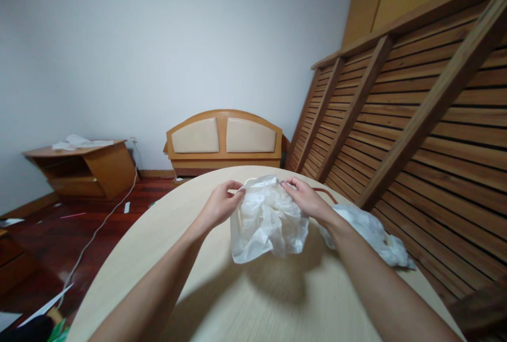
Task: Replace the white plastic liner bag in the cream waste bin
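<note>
Crumpled white, thin translucent sheeting (269, 220), perhaps paper or plastic, is held up above the round table (158, 241). My left hand (222, 203) pinches its upper left edge between thumb and fingers. At the upper right edge, my right hand (304, 197) grips it the same way. Its lower part hangs loose and casts a shadow on the tabletop. A thin pale yellow loop shows just behind the top edge, partly hidden. Whether anything is wrapped inside, I cannot tell.
A bundled white plastic bag (368, 233) lies on the table under my right forearm. Behind it is a brown curved strap or handle (327, 194). Slatted wooden panels (396, 120) lean at the right. A headboard (225, 136), a low cabinet (91, 173) and a white cable (103, 225) lie beyond.
</note>
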A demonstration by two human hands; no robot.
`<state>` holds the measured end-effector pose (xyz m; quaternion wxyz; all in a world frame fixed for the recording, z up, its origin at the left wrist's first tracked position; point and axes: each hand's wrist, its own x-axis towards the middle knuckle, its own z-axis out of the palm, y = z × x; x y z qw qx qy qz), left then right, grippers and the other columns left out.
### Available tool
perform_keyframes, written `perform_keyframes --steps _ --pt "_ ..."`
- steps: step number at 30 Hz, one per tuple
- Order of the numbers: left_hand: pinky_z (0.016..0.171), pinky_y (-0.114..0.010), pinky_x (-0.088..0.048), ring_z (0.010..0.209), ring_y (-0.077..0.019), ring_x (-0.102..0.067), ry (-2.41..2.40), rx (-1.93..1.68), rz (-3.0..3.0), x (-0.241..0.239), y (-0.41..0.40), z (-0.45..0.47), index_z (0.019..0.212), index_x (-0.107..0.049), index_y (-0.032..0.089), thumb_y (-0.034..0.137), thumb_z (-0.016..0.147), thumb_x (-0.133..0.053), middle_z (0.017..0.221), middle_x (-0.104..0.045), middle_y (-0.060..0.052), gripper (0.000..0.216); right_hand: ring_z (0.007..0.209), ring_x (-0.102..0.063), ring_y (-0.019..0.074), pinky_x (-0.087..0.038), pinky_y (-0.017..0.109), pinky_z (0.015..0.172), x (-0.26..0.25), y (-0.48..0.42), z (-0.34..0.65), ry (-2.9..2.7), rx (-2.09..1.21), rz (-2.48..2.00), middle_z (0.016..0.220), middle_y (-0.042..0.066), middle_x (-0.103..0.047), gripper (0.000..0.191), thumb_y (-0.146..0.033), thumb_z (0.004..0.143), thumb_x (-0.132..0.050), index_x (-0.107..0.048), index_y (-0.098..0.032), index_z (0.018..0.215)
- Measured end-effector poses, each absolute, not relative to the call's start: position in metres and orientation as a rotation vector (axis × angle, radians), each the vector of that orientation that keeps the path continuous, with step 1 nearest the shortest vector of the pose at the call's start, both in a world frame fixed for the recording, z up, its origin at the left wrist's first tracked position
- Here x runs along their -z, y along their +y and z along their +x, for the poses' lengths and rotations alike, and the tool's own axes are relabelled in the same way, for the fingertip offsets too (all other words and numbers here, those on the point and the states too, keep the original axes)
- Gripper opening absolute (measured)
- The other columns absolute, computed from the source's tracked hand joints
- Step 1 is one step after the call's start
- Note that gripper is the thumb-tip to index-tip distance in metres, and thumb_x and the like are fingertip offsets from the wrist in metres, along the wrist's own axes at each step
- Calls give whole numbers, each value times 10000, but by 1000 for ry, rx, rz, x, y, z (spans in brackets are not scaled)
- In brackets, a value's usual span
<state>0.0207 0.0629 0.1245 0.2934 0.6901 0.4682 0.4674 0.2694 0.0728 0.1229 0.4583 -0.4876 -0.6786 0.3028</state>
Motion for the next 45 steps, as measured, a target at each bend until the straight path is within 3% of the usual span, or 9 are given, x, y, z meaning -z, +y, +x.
perform_keyframes --steps 8,14,21,25,29,33,39,45 --pt "606 -277 -457 667 -190 -637 1302 -1158 1974 -135 56 17 758 -678 162 466 816 -631 735 -707 -54 314 632 -527 137 -403 263 574 -126 71 273 -1673 -898 -1172 737 -20 -581 440 -608 774 -646 -596 -182 869" --pt "642 -262 -471 690 -164 -625 1144 -1333 1803 -133 67 14 768 -633 166 489 737 -724 776 -683 -45 337 553 -498 118 -365 251 536 -120 76 277 -1591 -973 -1173 661 -43 -568 441 -590 770 -670 -617 -168 890" --pt "635 -237 -456 664 -139 -590 934 -1350 1652 -132 74 6 769 -661 169 532 626 -843 735 -677 -4 431 578 -536 130 -382 245 536 -110 90 284 -1425 -987 -1171 668 -9 -652 406 -551 695 -757 -695 -164 800" --pt "604 -233 -437 634 -138 -571 919 -1310 1498 -130 72 6 747 -708 151 589 653 -813 713 -687 -18 460 646 -598 144 -434 242 580 -110 89 286 -1335 -1058 -1124 760 20 -716 353 -478 697 -784 -726 -159 837" --pt "605 -243 -447 668 -164 -612 977 -1338 1396 -120 78 6 829 -716 136 587 677 -768 770 -713 -50 479 612 -605 135 -442 220 538 -108 89 288 -1191 -1121 -1070 729 -14 -700 347 -391 721 -791 -676 -199 986" --pt "556 -235 -430 604 -152 -604 1118 -1380 1291 -107 89 3 1006 -667 157 513 641 -782 741 -690 -18 523 589 -616 134 -467 210 518 -106 90 287 -1091 -1197 -1024 688 -30 -675 247 -298 786 -746 -622 -222 985" --pt "484 -205 -346 517 -112 -522 1291 -1366 1316 -96 96 0 828 -619 170 466 644 -755 641 -606 19 373 718 -700 143 -566 226 656 -98 92 284 -1053 -1274 -997 829 9 -751 170 -159 808 -684 -668 -217 967" --pt "523 -212 -391 552 -125 -559 1399 -1312 1423 -92 98 1 927 -583 188 423 716 -708 682 -643 9 339 857 -747 208 -603 329 825 -83 99 285 -1141 -1298 -1064 959 70 -795 235 -148 766 -708 -728 -198 995"
